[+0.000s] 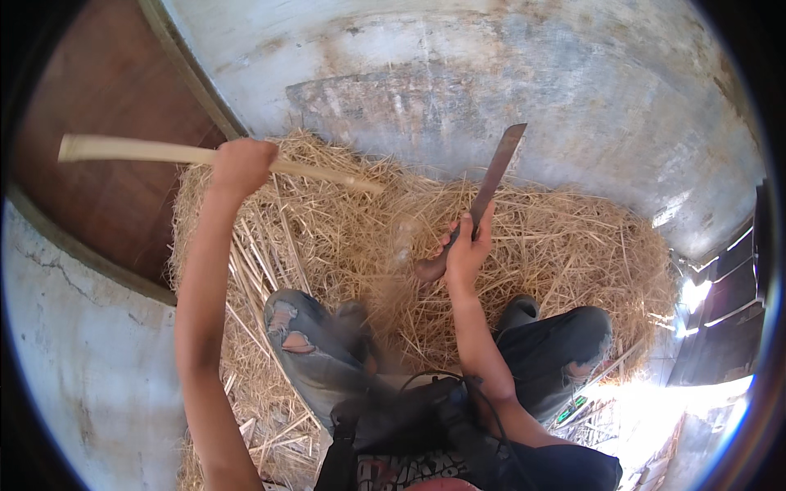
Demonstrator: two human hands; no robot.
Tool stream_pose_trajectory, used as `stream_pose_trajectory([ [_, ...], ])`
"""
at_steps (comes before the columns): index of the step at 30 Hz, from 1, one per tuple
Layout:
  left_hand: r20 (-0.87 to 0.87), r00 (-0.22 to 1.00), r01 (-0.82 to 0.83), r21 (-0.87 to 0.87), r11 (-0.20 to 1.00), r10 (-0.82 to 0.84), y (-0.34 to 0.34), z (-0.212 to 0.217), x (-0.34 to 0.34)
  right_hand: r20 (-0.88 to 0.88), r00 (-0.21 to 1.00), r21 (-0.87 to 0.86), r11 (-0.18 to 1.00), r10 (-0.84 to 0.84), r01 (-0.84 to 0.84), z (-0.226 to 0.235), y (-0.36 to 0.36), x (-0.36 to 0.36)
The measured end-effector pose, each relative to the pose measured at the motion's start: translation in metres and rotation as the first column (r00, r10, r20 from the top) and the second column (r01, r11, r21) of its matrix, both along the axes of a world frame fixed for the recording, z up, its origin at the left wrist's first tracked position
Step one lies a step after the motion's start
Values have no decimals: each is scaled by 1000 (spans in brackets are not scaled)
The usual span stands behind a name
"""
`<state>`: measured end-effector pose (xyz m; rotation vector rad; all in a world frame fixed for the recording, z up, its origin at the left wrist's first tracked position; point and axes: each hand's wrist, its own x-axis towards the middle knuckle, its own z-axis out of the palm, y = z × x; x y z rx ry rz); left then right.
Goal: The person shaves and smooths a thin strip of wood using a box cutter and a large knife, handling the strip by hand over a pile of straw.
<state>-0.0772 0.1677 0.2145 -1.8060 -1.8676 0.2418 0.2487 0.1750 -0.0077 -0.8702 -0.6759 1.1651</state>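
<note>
My left hand (pixel 244 170) is closed round the middle of a pale bamboo strip (pixel 135 150), held out level at the upper left. One end of the strip points left past a brown panel; the other reaches over the straw. In my right hand (pixel 469 250) is a machete (pixel 499 164) with a dark, rusty blade tilted up toward the wall and a curved wooden handle (pixel 431 268). Blade and strip are apart. Beneath both hands lies a thick heap of dry straw (pixel 565 254).
A stained whitewashed wall (pixel 508 74) curves close ahead. A reddish-brown panel (pixel 106 82) with a raised frame is at the left. My bent knees in torn jeans (pixel 315 340) flank the straw. Split pale strips (pixel 254 270) lie beside my left knee; dark boards (pixel 725 303) stand at the right.
</note>
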Motion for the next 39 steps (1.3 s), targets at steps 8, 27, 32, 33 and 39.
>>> stream_pose_trajectory([
  [8, -85, 989, -147, -378, 914, 124, 32, -117, 39, 493, 827, -142, 963, 271, -231, -29, 10, 6],
  [27, 138, 953, -174, -483, 858, 270, 108, -264, 78, 823, 139, -461, 789, 551, -406, -209, -67, -63],
  [32, 220, 965, -36, -439, 898, 146, 104, -250, 90, 840, 83, -473, 798, 536, -374, -218, -65, -59],
  [33, 262, 956, -14, -407, 913, 132, 101, -245, 93, 832, 79, -484, 788, 550, -380, -217, -64, -59],
  [39, 46, 621, 573, 655, 493, -782, 51, -170, 100, 813, 136, -486, 787, 567, -380, -212, -64, -54],
])
